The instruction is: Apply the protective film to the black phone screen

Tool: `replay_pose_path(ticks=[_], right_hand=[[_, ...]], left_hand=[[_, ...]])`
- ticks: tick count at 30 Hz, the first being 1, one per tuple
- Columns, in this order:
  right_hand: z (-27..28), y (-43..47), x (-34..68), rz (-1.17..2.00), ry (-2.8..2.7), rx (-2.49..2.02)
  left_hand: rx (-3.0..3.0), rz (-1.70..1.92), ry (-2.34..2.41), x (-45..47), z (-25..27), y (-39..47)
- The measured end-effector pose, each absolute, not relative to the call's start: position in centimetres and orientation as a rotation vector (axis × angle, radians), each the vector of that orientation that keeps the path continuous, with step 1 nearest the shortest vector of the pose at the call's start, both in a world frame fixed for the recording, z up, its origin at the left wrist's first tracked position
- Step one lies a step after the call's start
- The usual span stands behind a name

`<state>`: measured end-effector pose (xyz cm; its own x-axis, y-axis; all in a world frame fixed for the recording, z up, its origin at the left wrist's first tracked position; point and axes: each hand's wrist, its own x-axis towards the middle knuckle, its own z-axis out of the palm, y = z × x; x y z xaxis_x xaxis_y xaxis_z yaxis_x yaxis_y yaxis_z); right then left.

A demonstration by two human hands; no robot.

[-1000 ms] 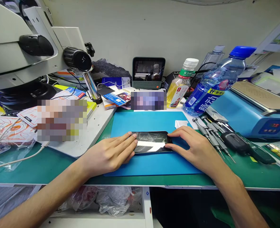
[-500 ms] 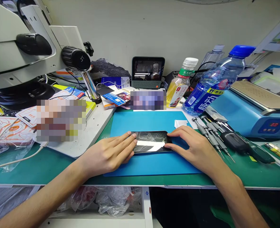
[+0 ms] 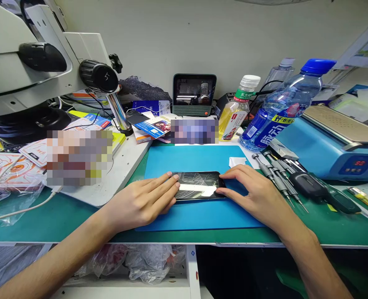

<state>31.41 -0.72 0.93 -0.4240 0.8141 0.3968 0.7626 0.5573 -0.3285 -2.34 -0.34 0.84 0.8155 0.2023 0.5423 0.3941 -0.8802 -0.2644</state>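
Observation:
A black smartphone [image 3: 198, 182] with fine crack-like lines across its glass lies flat on a blue mat [image 3: 199, 216]. A bright white band of reflection crosses the screen. My left hand [image 3: 148, 199] lies over the phone's left end, its straight fingers together on the glass and the thumb low by the near edge, partly hidden. At the other end, my right hand [image 3: 252, 191] pinches the phone's corners between thumb and index finger. Behind the right fingers lies a scrap of white paper [image 3: 237, 161] on the mat.
Right of the mat lie several screwdrivers [image 3: 277, 178], a black case [image 3: 308, 185] and a blue heating unit [image 3: 336, 145]. Two drink bottles, one blue-capped [image 3: 277, 112] and one yellow [image 3: 233, 118], stand behind. A microscope [image 3: 46, 62] overhangs the left, above boxes and a cable.
Both hands and the phone have kept their places. The white reflection on the glass has changed shape slightly.

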Motion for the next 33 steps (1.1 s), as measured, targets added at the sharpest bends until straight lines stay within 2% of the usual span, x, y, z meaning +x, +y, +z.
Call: replay_pose_path(ticks=[33], right_hand=[[0.59, -0.85, 31.6, 0.044, -2.368, -1.323]], left_hand=[[-2.637, -0.727, -0.444, -2.22, 1.17, -0.35]])
